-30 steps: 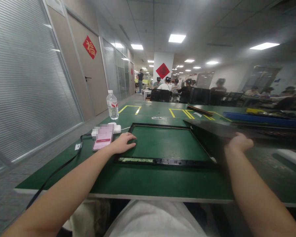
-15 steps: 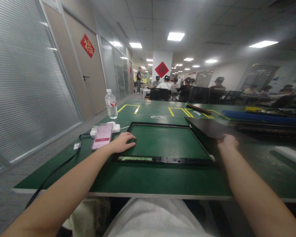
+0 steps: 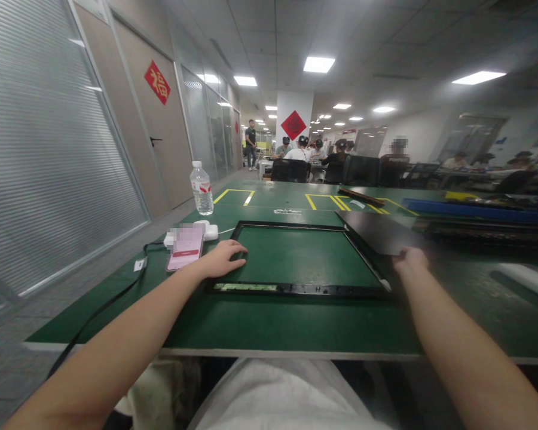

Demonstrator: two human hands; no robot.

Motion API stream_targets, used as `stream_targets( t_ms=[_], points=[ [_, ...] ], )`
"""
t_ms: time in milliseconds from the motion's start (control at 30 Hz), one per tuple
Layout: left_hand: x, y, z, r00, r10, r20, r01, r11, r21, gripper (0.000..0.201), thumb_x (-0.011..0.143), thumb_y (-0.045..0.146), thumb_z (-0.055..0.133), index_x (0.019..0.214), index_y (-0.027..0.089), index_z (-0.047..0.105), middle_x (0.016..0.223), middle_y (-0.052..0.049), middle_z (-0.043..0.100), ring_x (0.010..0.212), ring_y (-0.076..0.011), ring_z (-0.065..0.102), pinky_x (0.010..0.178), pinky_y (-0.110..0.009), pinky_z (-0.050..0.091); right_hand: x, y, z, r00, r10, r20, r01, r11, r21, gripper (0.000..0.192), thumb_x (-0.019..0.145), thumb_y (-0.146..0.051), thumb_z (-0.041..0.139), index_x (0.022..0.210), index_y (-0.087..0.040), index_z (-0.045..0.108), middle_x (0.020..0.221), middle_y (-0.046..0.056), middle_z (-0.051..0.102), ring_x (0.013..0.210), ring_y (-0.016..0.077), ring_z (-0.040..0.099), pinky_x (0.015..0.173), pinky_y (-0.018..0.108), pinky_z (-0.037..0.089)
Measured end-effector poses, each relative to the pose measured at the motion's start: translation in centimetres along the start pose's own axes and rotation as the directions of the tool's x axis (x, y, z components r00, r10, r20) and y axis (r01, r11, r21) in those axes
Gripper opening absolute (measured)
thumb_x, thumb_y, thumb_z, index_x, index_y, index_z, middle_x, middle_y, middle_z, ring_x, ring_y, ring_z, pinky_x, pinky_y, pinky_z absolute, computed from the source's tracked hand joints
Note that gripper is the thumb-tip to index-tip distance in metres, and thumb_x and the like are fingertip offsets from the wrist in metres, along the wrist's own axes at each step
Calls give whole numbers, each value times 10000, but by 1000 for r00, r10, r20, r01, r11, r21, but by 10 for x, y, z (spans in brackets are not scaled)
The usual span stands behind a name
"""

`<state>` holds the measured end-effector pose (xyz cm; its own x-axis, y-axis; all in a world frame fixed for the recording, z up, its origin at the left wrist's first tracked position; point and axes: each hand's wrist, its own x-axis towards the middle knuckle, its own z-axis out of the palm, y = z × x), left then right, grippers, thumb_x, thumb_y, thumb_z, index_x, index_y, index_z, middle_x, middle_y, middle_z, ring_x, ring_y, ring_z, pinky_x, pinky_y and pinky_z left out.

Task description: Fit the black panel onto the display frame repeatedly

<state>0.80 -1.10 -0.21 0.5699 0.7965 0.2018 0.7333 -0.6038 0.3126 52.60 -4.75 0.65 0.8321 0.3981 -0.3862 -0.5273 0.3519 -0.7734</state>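
Note:
A black rectangular frame (image 3: 296, 290) lies flat on the green table (image 3: 273, 325) in front of me. My left hand (image 3: 222, 260) rests on the frame's left side, fingers curled over its edge. My right hand (image 3: 411, 261) grips the near edge of a dark flat panel (image 3: 381, 233) that lies just right of the frame, its left corner over the frame's right side. The panel is low, close to the table.
A pink-screened phone (image 3: 186, 246) and a white charger (image 3: 208, 230) with a black cable lie left of the frame. A water bottle (image 3: 202, 189) stands behind them. Yellow tape marks, dark and blue parts lie further back. Several seated people work beyond the table.
My right hand has brought the dark panel down and a little to the left, from tilted up to nearly flat beside the frame. My left hand has stayed on the frame.

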Motion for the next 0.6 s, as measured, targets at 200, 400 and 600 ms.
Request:
stream_targets(
  t_ms=[200,400,600],
  points=[
    [0,2,-1,999,-1,-37,-1,999,-49,494,831,555,566,1119,191,736,1212,-162,670,1168,-341,598,1078,-492,422,-2,-2,-1,1000,12,18,-12,1000,-8,265,714,87,499,808,-157,541,781,-22,587,621,90,591,646,229,582],
    [2,4,-4,997,-40,-73,34,995,-90,406,847,485,541,1054,210,757,1141,-137,708,1117,-324,628,1072,-475,436,-2,-2,0,1000,22,5,-22,1000,-14,285,693,81,481,794,-179,539,755,-38,579,520,82,557,518,193,563],
    [1,7,-5,998,-33,-56,30,997,-65,403,850,427,541,1099,184,743,1169,-151,693,1134,-321,628,1068,-462,448,0,-6,3,993,-21,116,11,997,79,279,683,74,470,778,-188,489,733,-42,571,532,79,568,536,178,562]
  ],
)
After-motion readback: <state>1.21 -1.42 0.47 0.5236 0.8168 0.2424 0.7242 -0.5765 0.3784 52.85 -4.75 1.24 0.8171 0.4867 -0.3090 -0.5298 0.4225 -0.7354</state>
